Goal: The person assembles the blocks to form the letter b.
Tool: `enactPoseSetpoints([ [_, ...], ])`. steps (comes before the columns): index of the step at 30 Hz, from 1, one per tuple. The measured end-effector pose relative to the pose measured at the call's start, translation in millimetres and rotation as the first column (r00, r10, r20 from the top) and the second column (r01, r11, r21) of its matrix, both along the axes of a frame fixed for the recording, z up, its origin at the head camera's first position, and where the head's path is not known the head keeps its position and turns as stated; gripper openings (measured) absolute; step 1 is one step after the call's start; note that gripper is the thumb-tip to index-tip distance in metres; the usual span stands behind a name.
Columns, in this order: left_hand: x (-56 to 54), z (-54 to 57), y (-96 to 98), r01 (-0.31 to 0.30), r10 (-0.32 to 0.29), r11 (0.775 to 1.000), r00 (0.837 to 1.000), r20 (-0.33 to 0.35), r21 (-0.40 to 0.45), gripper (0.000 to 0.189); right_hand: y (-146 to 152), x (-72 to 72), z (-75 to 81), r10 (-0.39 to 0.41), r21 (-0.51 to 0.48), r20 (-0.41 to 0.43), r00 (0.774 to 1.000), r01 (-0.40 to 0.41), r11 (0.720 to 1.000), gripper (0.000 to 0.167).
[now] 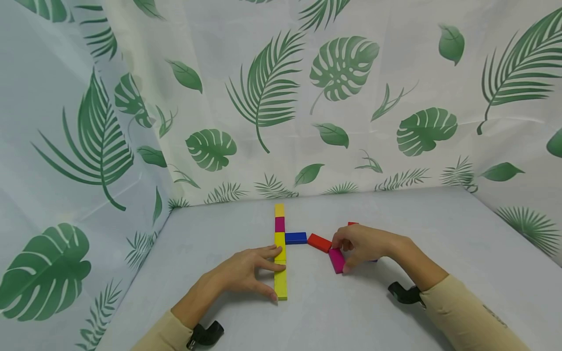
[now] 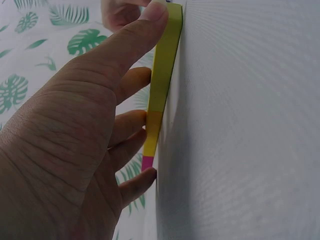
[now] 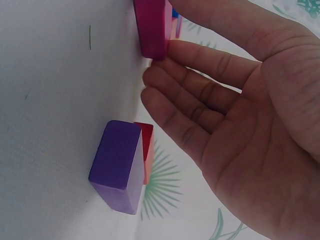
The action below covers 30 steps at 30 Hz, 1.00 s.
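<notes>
A straight row of blocks runs away from me in the head view: a yellow-green block (image 1: 281, 285) nearest, a yellow block (image 1: 279, 239), a magenta block (image 1: 279, 224) and another yellow one at the far end. My left hand (image 1: 250, 268) lies along the row's left side, its fairly straight fingers and thumb touching the near blocks. From the row, a blue block (image 1: 296, 238) and a slanted red block (image 1: 319, 242) lead rightward. My right hand (image 1: 366, 242) pinches a second magenta block (image 1: 336, 262) between thumb and finger, at the red block's right end.
A purple block (image 3: 117, 155) stands near the right hand in the right wrist view, with another red block (image 3: 148, 137) behind it. Both are mostly hidden by the hand in the head view. A leaf-patterned curtain (image 1: 281, 107) surrounds the pale tabletop (image 1: 325, 312).
</notes>
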<state>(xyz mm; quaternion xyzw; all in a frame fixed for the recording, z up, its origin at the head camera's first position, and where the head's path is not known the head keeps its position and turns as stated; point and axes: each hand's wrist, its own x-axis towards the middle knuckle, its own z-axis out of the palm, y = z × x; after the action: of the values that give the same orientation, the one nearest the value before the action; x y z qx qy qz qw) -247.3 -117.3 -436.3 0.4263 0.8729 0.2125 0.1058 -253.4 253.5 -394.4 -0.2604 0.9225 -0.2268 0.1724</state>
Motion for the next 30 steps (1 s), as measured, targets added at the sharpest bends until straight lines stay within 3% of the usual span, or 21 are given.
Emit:
enactPoseSetpoints([
  [30, 1.1, 1.8, 0.4, -0.007, 0.007, 1.0, 1.0, 0.019, -0.009, 0.075, -6.9, 1.6, -3.0, 0.021, 0.008, 0.013, 1.0, -0.021, 1.0, 0.048],
])
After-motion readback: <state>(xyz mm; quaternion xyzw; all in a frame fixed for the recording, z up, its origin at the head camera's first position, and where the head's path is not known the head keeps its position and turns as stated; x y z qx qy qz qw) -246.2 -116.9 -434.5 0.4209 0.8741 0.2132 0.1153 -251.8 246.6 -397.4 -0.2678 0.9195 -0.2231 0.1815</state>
